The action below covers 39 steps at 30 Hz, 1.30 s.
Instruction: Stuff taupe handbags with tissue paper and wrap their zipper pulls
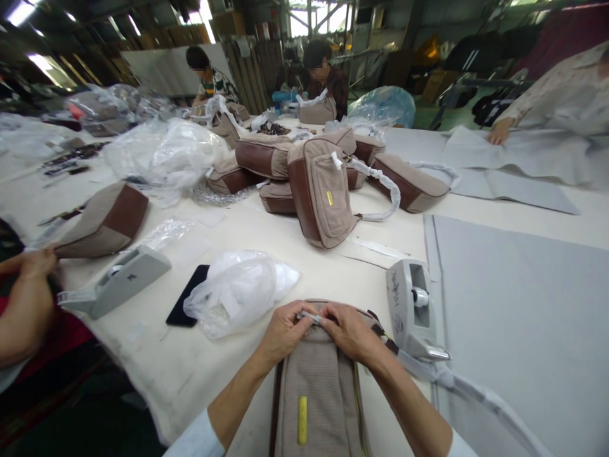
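A beige fabric bag with brown trim and a yellow tag (316, 387) stands at the table's near edge between my forearms. My left hand (285, 330) and my right hand (349, 331) meet at its top edge, both with fingers pinched together on a small pale strip there, perhaps tape or a wrapped zipper pull. A grey tape dispenser (413, 308) stands just right of my right hand. A crumpled clear plastic bag (238, 289) lies just left of my left hand.
Several finished beige-and-brown bags (323, 190) are piled mid-table. A second tape dispenser (118, 279) and a black phone (186, 297) lie at left. A co-worker's hands (31, 285) hold another bag (107, 219). Grey sheets (523, 304) cover the right. Other people sit at the far end.
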Each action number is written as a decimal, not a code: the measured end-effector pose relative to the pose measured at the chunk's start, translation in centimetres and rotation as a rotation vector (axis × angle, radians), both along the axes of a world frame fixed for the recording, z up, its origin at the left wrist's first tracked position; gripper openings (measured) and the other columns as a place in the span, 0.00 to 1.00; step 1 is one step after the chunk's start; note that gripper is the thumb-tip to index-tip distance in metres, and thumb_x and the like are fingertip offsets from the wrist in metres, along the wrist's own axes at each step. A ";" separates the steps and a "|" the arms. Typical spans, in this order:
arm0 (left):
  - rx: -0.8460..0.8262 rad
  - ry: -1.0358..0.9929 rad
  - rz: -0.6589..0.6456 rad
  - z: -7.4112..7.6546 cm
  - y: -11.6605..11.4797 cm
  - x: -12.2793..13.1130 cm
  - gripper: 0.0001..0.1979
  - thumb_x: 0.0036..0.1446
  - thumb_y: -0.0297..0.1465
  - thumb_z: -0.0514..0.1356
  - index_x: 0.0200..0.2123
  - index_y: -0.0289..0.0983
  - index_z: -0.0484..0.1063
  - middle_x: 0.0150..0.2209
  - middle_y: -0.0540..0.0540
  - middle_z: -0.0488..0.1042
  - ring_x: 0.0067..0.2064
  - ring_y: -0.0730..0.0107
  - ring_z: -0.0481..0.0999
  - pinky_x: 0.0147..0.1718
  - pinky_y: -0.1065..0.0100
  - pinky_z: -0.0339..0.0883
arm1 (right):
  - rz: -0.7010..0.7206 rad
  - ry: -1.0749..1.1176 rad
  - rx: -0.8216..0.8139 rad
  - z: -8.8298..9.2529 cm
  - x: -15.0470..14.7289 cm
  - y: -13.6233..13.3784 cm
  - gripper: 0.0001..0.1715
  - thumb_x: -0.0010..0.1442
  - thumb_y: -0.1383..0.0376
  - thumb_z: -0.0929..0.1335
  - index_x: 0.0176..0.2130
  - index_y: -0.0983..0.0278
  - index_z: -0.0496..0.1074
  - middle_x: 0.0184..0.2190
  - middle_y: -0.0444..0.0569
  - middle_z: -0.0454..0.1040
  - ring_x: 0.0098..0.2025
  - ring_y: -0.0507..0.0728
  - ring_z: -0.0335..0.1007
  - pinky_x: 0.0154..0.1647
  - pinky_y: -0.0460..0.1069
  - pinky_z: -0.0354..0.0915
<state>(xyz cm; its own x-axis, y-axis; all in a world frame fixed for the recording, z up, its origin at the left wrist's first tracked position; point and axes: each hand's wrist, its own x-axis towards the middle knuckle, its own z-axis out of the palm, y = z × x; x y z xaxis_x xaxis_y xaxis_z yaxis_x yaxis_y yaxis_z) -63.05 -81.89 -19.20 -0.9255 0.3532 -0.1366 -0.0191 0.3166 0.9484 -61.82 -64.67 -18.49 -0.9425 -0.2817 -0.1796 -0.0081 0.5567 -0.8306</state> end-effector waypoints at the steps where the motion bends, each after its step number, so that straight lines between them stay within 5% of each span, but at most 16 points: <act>1: 0.012 -0.030 -0.016 0.1 -0.1 -0.2 0.08 0.50 0.28 0.54 0.33 0.35 0.72 0.21 0.53 0.68 0.23 0.76 0.66 0.24 0.74 0.59 | 0.007 0.039 0.032 -0.3 0.2 -0.1 0.06 0.57 0.66 0.62 0.30 0.64 0.66 0.28 0.46 0.70 0.33 0.55 0.65 0.34 0.49 0.56; 5: -0.023 -0.123 -0.102 1.2 -0.1 -1.0 0.12 0.50 0.30 0.54 0.39 0.35 0.70 0.25 0.52 0.71 0.25 0.74 0.68 0.25 0.74 0.61 | 0.039 0.170 0.124 -1.3 1.0 -0.4 0.06 0.60 0.67 0.60 0.33 0.63 0.64 0.31 0.49 0.69 0.34 0.56 0.64 0.36 0.49 0.57; 11: -0.337 0.135 -0.233 3.0 0.8 -0.8 0.08 0.52 0.30 0.56 0.31 0.38 0.75 0.33 0.50 0.77 0.37 0.68 0.73 0.39 0.71 0.62 | 0.017 0.276 0.219 -1.1 1.7 -0.4 0.07 0.61 0.68 0.60 0.35 0.65 0.67 0.32 0.51 0.71 0.36 0.58 0.65 0.38 0.51 0.58; 17: -0.496 0.256 -0.144 2.5 1.0 1.2 0.07 0.54 0.32 0.52 0.29 0.38 0.69 0.28 0.51 0.73 0.32 0.68 0.71 0.34 0.70 0.61 | -0.047 0.336 0.212 0.3 2.8 -0.7 0.08 0.60 0.67 0.62 0.39 0.62 0.69 0.36 0.48 0.73 0.41 0.57 0.67 0.42 0.50 0.61; 20: -0.489 0.304 -0.076 2.1 0.8 2.1 0.10 0.55 0.37 0.51 0.27 0.39 0.67 0.25 0.53 0.70 0.29 0.69 0.70 0.31 0.71 0.60 | -0.266 0.420 0.054 1.2 4.5 2.3 0.14 0.61 0.65 0.61 0.45 0.62 0.69 0.41 0.51 0.73 0.43 0.57 0.66 0.45 0.50 0.61; 23: -0.484 0.266 -0.012 1.7 0.6 2.5 0.12 0.54 0.40 0.51 0.26 0.39 0.67 0.21 0.54 0.67 0.25 0.70 0.68 0.28 0.71 0.59 | -0.724 0.249 0.035 1.5 6.6 8.3 0.16 0.59 0.59 0.61 0.40 0.64 0.72 0.37 0.51 0.72 0.39 0.57 0.65 0.42 0.50 0.60; 25: -0.474 0.213 0.009 1.5 0.5 2.6 0.14 0.54 0.42 0.51 0.27 0.39 0.67 0.19 0.55 0.66 0.24 0.70 0.68 0.26 0.72 0.58 | -0.882 0.045 0.049 1.0 7.5 12.6 0.16 0.54 0.56 0.64 0.33 0.64 0.73 0.31 0.49 0.71 0.36 0.57 0.64 0.40 0.49 0.59; 29: -0.434 0.101 0.024 1.1 0.6 2.4 0.15 0.54 0.44 0.51 0.30 0.39 0.67 0.17 0.56 0.66 0.21 0.71 0.68 0.25 0.73 0.58 | -0.904 -0.239 -0.035 -0.6 7.9 17.2 0.17 0.47 0.54 0.66 0.24 0.66 0.73 0.16 0.41 0.61 0.23 0.52 0.57 0.26 0.47 0.54; 34: -0.421 0.043 0.038 0.8 0.5 2.4 0.17 0.53 0.47 0.51 0.31 0.39 0.67 0.17 0.56 0.66 0.21 0.71 0.67 0.24 0.73 0.58 | -0.914 -0.477 -0.239 -1.3 7.0 17.1 0.15 0.38 0.56 0.70 0.21 0.66 0.69 0.13 0.37 0.56 0.18 0.47 0.47 0.20 0.45 0.47; 39: -0.381 -0.024 0.057 0.7 0.3 2.4 0.18 0.52 0.48 0.51 0.30 0.39 0.67 0.16 0.55 0.65 0.19 0.72 0.64 0.22 0.73 0.58 | -0.915 -0.504 -0.416 0.4 7.6 16.8 0.17 0.34 0.57 0.73 0.20 0.65 0.65 0.14 0.36 0.56 0.18 0.45 0.45 0.19 0.44 0.44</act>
<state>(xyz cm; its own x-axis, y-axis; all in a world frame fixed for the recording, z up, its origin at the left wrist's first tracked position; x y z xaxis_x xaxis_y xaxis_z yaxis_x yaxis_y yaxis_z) -60.62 -81.56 -18.55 -0.9372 0.2206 -0.2703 -0.0680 0.6443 0.7617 -54.23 -47.86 -18.12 -0.6718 0.3519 -0.6518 0.6505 -0.1406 -0.7464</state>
